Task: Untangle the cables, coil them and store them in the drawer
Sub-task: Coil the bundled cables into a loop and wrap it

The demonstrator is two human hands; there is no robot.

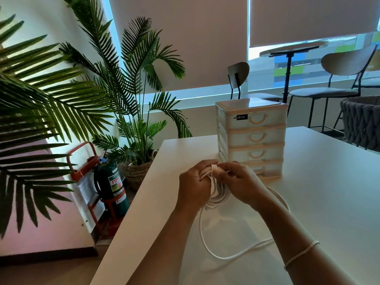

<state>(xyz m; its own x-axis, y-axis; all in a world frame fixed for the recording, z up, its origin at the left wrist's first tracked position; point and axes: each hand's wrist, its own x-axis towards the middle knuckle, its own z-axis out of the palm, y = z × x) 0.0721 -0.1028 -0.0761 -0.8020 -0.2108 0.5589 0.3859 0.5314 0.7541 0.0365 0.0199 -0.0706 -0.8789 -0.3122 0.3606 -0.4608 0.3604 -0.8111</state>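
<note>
A white cable (221, 193) is partly wound into a coil held just above the white table (318, 182). My left hand (194, 184) grips the coil's left side. Facing it, my right hand (238, 182) pinches the turns at the top. A long loose loop of the same cable lies on the table toward me and curves behind my right wrist. Just beyond my hands stands a small white drawer unit (251, 136) with several shut drawers; my right hand hides part of the bottom drawer.
The table's left edge runs close to my left forearm. Palm plants (131, 112) and a green fire extinguisher (112, 188) stand on the floor at the left. Chairs (337, 87), a round table and a woven basket (362, 122) are behind the table at the right.
</note>
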